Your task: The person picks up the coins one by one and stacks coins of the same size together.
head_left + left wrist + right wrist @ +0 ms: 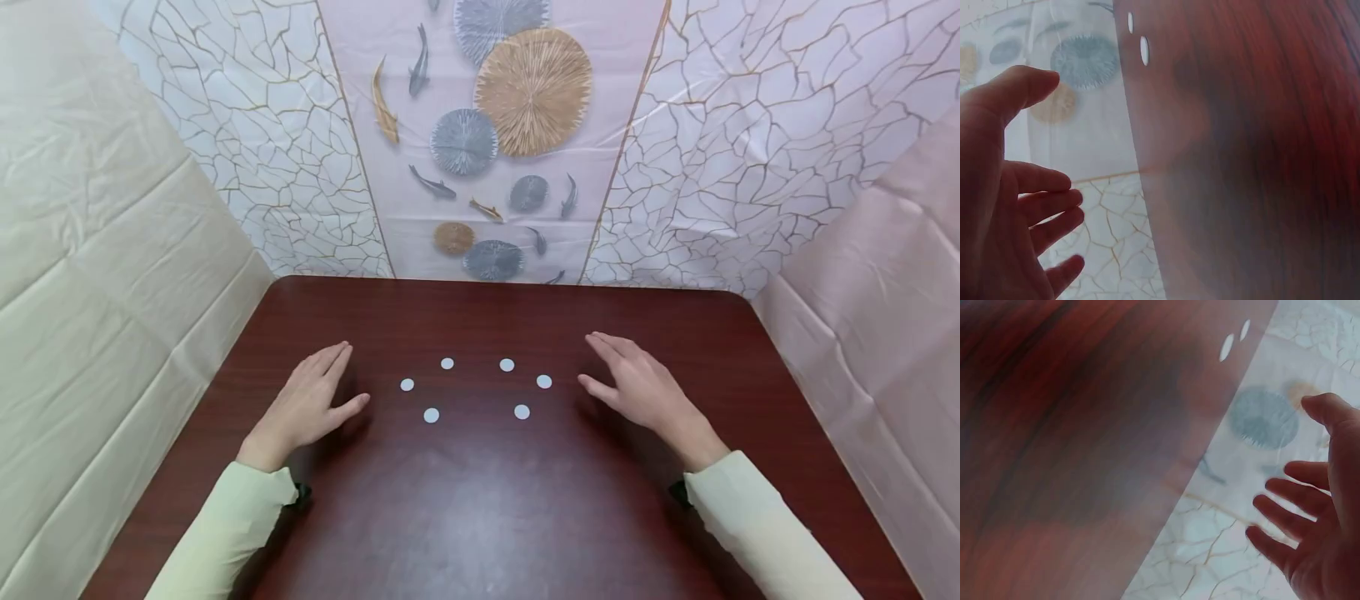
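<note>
Long sleeves are worn on both arms, with the left sleeve and right sleeve both done in a pale, kinda yellowish-green off-white, a bit creased. A small black piece is tucked under each one, left piece and right piece, mostly hidden tbh. The left hand and right hand are left bare.

The dark reddish-brown tabletop is streaked with darker grain; the discs are coloured white. The pinkish middle panel is printed with grey and gold fish and rayed circles; the white panels are veined gold; the sleeves are tinted cream.
</note>
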A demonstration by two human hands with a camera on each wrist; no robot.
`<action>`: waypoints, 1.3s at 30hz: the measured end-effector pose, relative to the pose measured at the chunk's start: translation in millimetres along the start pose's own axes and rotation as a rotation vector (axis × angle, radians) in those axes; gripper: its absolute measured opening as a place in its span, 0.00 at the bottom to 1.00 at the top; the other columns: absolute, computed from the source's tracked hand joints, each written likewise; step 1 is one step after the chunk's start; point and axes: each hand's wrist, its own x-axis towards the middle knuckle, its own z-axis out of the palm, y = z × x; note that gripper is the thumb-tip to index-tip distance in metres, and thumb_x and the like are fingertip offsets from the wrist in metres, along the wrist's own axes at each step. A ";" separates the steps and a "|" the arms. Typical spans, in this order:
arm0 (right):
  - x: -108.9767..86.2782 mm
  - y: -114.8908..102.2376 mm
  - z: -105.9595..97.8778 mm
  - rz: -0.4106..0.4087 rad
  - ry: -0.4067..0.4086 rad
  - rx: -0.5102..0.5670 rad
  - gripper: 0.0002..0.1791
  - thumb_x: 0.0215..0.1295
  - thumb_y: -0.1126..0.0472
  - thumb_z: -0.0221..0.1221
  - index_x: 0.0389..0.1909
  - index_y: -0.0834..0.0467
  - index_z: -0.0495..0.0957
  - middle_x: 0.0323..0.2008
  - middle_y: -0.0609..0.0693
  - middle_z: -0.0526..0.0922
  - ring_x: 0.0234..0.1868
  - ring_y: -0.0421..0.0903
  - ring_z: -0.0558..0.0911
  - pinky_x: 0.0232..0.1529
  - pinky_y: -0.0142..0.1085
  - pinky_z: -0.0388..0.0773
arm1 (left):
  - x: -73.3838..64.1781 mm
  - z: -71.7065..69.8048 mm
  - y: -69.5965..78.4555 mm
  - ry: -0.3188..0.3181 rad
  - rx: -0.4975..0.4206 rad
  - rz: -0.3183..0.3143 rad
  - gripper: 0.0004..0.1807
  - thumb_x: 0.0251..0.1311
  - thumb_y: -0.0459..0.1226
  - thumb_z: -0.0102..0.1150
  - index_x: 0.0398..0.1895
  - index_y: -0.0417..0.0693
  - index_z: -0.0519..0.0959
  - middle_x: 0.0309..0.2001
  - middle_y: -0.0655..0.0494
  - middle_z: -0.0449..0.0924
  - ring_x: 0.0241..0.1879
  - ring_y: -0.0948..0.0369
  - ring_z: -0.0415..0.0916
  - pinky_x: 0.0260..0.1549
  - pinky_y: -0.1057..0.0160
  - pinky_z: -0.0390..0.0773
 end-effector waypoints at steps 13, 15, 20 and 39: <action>49.0 -61.9 22.9 -0.193 -0.068 0.167 0.24 0.65 0.57 0.71 0.56 0.67 0.83 0.51 0.60 0.87 0.53 0.56 0.86 0.58 0.51 0.83 | 5.6 5.7 24.0 0.001 -0.112 0.085 0.36 0.69 0.46 0.65 0.70 0.29 0.71 0.65 0.35 0.75 0.66 0.40 0.71 0.67 0.40 0.75; 55.1 -72.6 28.6 -0.219 -0.090 0.171 0.22 0.64 0.57 0.72 0.54 0.66 0.83 0.48 0.58 0.87 0.51 0.54 0.86 0.56 0.50 0.84 | 7.3 8.2 27.8 0.009 -0.114 0.111 0.33 0.67 0.44 0.67 0.67 0.29 0.75 0.61 0.37 0.78 0.63 0.41 0.74 0.65 0.41 0.77; 65.8 -98.8 40.5 -0.242 -0.186 0.209 0.18 0.66 0.58 0.71 0.53 0.64 0.84 0.48 0.55 0.87 0.49 0.52 0.87 0.53 0.45 0.85 | 9.9 17.6 35.7 -0.006 -0.130 0.160 0.26 0.65 0.40 0.68 0.60 0.31 0.79 0.55 0.41 0.82 0.56 0.45 0.80 0.59 0.43 0.80; 83.7 -154.7 75.3 -0.321 -0.308 0.238 0.11 0.64 0.60 0.72 0.44 0.59 0.86 0.40 0.50 0.85 0.42 0.44 0.84 0.46 0.35 0.84 | 21.8 40.1 55.9 -0.064 -0.256 0.218 0.16 0.61 0.35 0.72 0.50 0.38 0.83 0.44 0.50 0.85 0.44 0.56 0.83 0.47 0.55 0.84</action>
